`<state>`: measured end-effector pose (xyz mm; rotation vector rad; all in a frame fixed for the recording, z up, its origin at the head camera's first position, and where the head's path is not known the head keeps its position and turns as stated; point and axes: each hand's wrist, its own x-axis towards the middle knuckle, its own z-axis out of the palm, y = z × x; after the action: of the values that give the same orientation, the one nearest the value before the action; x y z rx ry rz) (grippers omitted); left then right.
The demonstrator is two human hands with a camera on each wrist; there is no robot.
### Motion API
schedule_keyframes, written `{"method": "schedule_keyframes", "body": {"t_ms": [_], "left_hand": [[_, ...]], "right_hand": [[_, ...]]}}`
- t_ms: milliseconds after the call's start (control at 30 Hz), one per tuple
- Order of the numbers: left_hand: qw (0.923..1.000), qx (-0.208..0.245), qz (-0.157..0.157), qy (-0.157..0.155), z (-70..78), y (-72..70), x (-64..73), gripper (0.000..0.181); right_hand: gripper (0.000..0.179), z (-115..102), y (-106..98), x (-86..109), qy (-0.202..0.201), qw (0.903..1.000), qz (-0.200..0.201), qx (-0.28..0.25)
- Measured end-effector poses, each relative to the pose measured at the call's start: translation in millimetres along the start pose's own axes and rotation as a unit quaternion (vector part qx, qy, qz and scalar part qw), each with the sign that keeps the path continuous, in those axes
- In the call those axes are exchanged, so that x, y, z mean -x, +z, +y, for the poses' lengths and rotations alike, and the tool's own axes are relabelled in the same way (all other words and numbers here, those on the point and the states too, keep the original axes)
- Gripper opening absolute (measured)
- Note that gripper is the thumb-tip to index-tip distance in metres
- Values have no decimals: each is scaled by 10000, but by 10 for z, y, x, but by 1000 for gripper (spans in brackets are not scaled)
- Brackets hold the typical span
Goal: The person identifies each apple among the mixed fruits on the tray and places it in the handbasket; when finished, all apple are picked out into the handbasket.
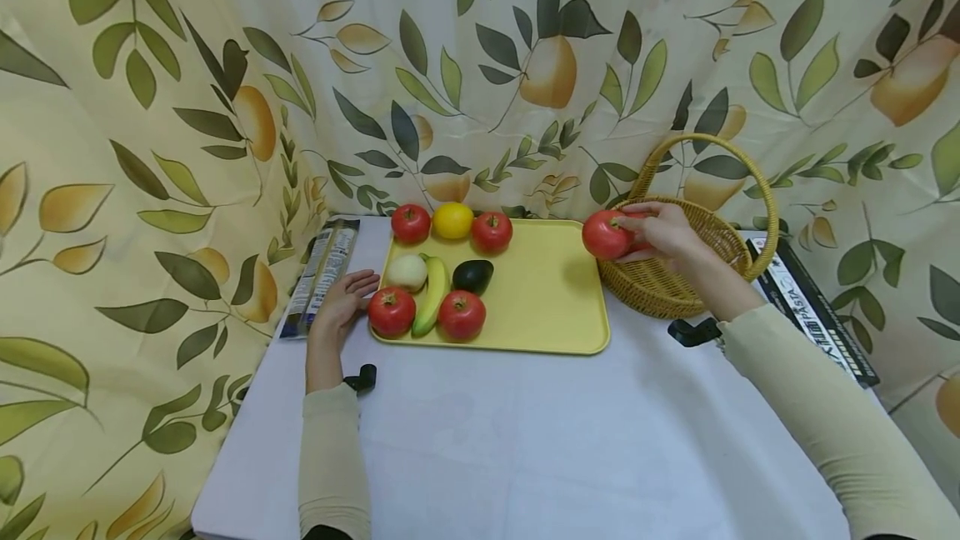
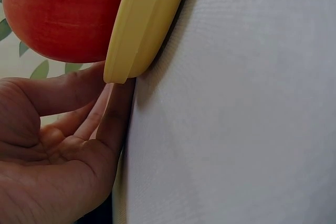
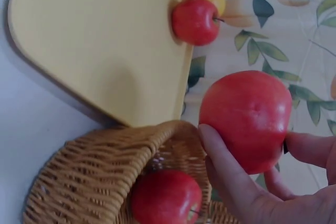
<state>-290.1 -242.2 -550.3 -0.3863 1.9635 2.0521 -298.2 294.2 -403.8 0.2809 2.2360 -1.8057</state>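
Note:
My right hand (image 1: pixel 663 232) holds a red apple (image 1: pixel 606 235) between thumb and fingers, over the near-left rim of a wicker basket (image 1: pixel 648 297). In the right wrist view another red apple (image 3: pixel 165 196) lies inside the basket. My left hand (image 1: pixel 341 311) is at the left edge of a yellow tray (image 1: pixel 551 298), fingers extended. The left wrist view shows its thumb and fingertips right at the tray rim, beside a red round fruit (image 2: pixel 65 14). On the tray sit several red fruits, a yellow lemon-like fruit (image 1: pixel 453 221), a banana (image 1: pixel 431 297), an avocado (image 1: pixel 473 277) and a pale round one (image 1: pixel 407 272).
The basket has a tall arched handle (image 1: pixel 768 207). A long dark box (image 1: pixel 810 302) with white lettering lies to its right. Flat printed packages (image 1: pixel 322 273) are left of the tray. A leaf-patterned curtain (image 1: pixel 495 123) hangs behind the white-covered table (image 1: pixel 525 440).

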Motion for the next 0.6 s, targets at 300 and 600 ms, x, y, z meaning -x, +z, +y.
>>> {"method": "schedule_keyframes", "body": {"t_ms": [300, 600], "left_hand": [[9998, 57, -87, 139, -7, -14, 11, 79], [9999, 115, -78, 89, -9, -42, -7, 80]], "right_hand": [[65, 59, -174, 37, 198, 9988, 167, 418], [62, 139, -290, 25, 165, 9950, 287, 945]]}}
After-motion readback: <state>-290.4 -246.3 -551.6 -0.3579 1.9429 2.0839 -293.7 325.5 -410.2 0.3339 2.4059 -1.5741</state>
